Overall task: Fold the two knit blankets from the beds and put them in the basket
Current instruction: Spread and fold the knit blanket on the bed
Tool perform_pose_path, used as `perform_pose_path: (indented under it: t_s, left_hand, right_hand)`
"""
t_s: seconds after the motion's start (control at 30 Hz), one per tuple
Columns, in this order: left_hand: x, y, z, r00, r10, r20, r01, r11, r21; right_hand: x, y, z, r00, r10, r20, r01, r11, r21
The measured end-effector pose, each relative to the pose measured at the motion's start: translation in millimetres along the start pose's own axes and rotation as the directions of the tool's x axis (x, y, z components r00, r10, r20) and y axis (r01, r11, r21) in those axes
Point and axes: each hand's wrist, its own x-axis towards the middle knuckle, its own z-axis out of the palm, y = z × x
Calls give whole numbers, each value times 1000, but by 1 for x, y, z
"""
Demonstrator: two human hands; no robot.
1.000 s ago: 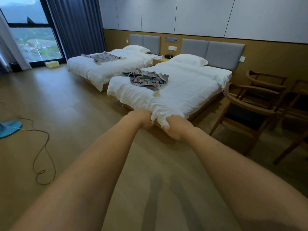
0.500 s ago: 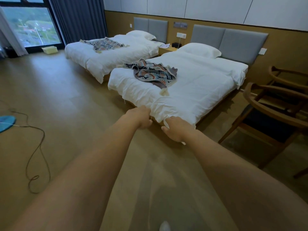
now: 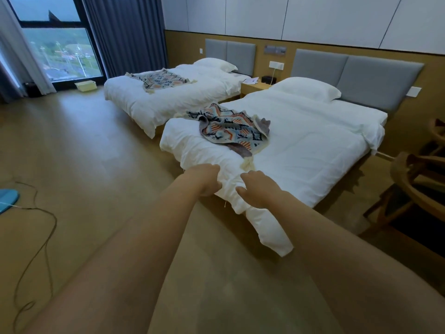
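A patterned knit blanket (image 3: 231, 130) lies crumpled on the near bed (image 3: 313, 145), its cream fringe close to my hands. A second patterned blanket (image 3: 161, 79) is spread on the far bed (image 3: 173, 102). A pale yellow basket (image 3: 86, 86) stands on the floor by the window. My left hand (image 3: 207, 178) and right hand (image 3: 256, 189) both grip the white duvet corner (image 3: 262, 225) at the foot of the near bed. The corner hangs down off the bed edge.
Wooden armchairs (image 3: 419, 189) stand at the right beside the near bed. A cable (image 3: 36, 237) snakes across the wooden floor at the left, near a blue fan base (image 3: 7, 197). A nightstand (image 3: 255, 86) sits between the beds. Curtains (image 3: 125, 32) hang by the window.
I have come closer to the near bed. The duvet corner in both hands has been pulled out and now hangs lower toward the floor.
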Motion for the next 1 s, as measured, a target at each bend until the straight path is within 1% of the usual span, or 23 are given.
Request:
perform_pose_path:
  t_s: [0.13, 0.37, 0.53, 0.73, 0.87, 1.0]
  left_hand:
    - [49, -17, -5, 1000, -12, 13, 11, 1000, 16]
    - [138, -61, -10, 1000, -3, 12, 3, 999, 37]
    - [217, -115, -23, 1000, 21, 12, -22, 998, 57]
    - [317, -188, -54, 999, 32, 11, -32, 997, 63]
    - [371, -226, -61, 999, 49, 9, -49, 998, 24]
    - [426, -257, -63, 998, 54, 18, -55, 998, 27]
  right_hand:
    - [51, 10, 4, 999, -20, 38, 20, 1000, 6]
    - [153, 12, 11, 998, -34, 52, 32, 999, 30]
    - [245, -1, 16, 998, -12, 54, 12, 1000, 13]
    - [363, -25, 2, 998, 23, 58, -25, 999, 35]
    - [427, -35, -3, 998, 37, 51, -40, 998, 51]
    - [490, -36, -2, 998, 43, 55, -46, 997, 54]
